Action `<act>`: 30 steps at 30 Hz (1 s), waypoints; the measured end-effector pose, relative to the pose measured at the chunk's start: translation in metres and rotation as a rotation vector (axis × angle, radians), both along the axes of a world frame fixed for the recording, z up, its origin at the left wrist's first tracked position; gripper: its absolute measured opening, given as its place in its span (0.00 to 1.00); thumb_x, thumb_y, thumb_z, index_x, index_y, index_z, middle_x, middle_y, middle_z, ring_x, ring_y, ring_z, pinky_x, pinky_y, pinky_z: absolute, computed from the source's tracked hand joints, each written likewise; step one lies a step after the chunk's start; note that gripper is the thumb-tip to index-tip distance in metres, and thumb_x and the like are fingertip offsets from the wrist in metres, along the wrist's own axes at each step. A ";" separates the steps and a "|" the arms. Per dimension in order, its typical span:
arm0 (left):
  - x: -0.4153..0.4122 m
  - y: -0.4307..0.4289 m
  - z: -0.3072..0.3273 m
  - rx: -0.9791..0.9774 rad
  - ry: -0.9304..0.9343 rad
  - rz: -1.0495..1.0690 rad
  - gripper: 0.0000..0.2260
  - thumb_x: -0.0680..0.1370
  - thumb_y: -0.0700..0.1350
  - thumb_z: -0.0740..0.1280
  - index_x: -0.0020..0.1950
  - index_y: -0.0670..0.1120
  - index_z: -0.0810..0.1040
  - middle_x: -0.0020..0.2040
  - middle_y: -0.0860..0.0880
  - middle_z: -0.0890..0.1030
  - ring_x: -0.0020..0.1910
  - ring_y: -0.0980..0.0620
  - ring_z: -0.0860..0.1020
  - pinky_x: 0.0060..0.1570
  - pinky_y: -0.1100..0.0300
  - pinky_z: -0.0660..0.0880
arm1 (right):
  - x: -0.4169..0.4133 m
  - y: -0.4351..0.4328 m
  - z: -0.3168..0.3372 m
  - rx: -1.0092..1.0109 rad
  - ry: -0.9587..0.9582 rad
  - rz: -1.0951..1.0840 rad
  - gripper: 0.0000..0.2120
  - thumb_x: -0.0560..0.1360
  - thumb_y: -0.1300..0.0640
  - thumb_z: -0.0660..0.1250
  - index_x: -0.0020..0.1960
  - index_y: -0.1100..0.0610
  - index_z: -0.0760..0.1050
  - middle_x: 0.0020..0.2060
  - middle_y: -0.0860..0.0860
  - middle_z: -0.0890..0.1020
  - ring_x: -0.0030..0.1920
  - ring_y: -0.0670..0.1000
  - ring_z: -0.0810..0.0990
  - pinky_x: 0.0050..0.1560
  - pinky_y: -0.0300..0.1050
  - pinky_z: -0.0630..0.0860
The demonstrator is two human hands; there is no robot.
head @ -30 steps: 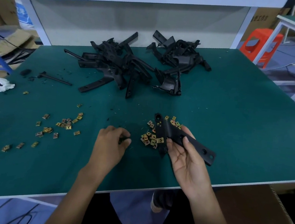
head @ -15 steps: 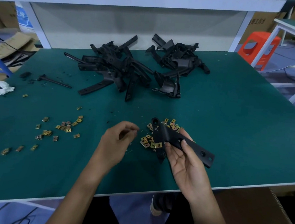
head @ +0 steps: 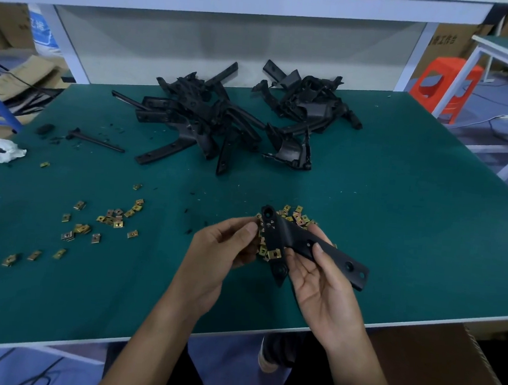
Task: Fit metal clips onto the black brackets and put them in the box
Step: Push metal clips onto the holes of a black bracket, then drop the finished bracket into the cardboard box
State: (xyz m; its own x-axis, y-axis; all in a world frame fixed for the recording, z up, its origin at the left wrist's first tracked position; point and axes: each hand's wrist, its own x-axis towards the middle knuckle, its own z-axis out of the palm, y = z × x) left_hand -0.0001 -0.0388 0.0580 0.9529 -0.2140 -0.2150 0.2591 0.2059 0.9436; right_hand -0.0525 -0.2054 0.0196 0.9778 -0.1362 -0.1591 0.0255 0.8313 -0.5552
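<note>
Green matting (head: 396, 221) is covering the bench, and below its near right edge a cardboard box (head: 433, 373) is waiting, its contents out of view. Above it the right hand (head: 321, 288) is cradling a black bracket (head: 291, 238), thumb pressing it onto the fingers, while the left hand (head: 224, 247) is pinching at its upper edge; whether a clip is sitting between those fingertips (head: 251, 227) I cannot tell. Metal clips (head: 297, 218) are lying beneath, and two heaps of brackets (head: 198, 118) are waiting farther back, so most work is probably remaining.

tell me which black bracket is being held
The bracket gripped in the right hand; the heaped brackets farther back all lie on the green table.
</note>
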 end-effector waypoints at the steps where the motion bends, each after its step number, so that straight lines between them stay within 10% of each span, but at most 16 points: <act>1: 0.000 -0.001 0.000 -0.013 -0.001 0.004 0.07 0.80 0.39 0.68 0.52 0.45 0.86 0.44 0.46 0.85 0.40 0.54 0.81 0.41 0.64 0.79 | 0.000 0.000 0.000 -0.001 0.000 0.000 0.16 0.79 0.60 0.64 0.63 0.54 0.83 0.58 0.62 0.84 0.54 0.55 0.86 0.54 0.43 0.82; 30: 0.004 0.004 0.004 0.121 -0.124 0.063 0.07 0.77 0.39 0.73 0.52 0.49 0.83 0.34 0.48 0.82 0.34 0.55 0.80 0.36 0.65 0.76 | 0.000 0.005 -0.006 -0.200 -0.002 -0.011 0.15 0.77 0.62 0.68 0.62 0.56 0.83 0.58 0.67 0.83 0.53 0.59 0.85 0.55 0.47 0.82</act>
State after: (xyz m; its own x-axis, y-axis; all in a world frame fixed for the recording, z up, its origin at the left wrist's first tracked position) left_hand 0.0039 -0.0348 0.0623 0.9844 -0.1327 -0.1157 0.1296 0.1012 0.9864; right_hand -0.0524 -0.2001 0.0140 0.9764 -0.1759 -0.1257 0.0355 0.7040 -0.7094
